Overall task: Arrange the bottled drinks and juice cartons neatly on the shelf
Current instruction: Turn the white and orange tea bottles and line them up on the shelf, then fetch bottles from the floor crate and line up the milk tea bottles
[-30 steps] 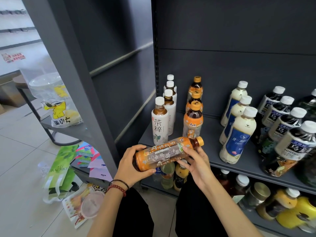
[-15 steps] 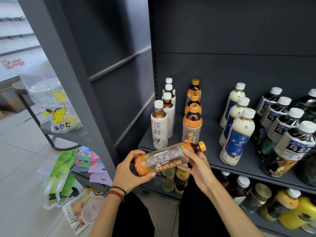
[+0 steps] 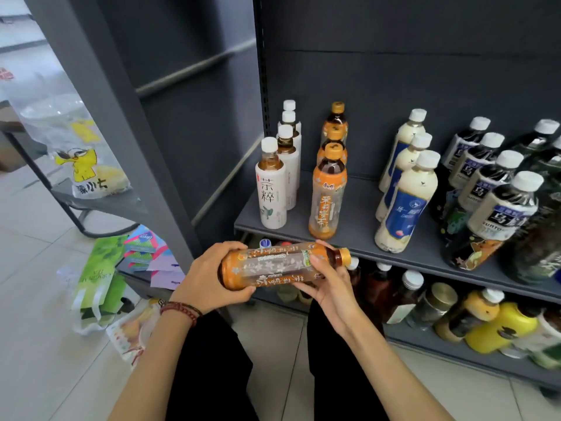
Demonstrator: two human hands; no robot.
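Hands meet low in front of you, holding one orange tea bottle (image 3: 273, 265) on its side, with its orange cap pointing right. It hangs in the air just below and in front of the front edge of the grey shelf (image 3: 358, 208), touching nothing but your hands.

Your left hand (image 3: 209, 278) wraps the base end, with the fingers curled over the top and the thumb underneath. Your right hand (image 3: 331, 287) grips the neck end, fingers and thumb curled round the body just short of the cap. Beaded bracelets (image 3: 182, 309) circle your left wrist.

On the shelf, upright bottles stand in rows running front to back. From the left:
- white-label tea bottles (image 3: 271, 189) with white caps
- matching orange bottles (image 3: 328, 192), directly above the one you hold
- after a bare gap, creamy milk tea bottles (image 3: 406, 205) with blue labels
- dark oolong bottles (image 3: 498, 214) with white caps, crowding the right edge

The lower shelf (image 3: 455, 354) holds mixed bottles and jars, several lying down, among them yellow bottles (image 3: 498, 326).

To your left, on the tiled floor, a green paper bag (image 3: 97, 275) lies beside colourful packets (image 3: 142, 247). A clear plastic bag (image 3: 79, 159) printed with a yellow cartoon duck sits on a low grey stand. Your dark trouser legs fill the bottom of the view.
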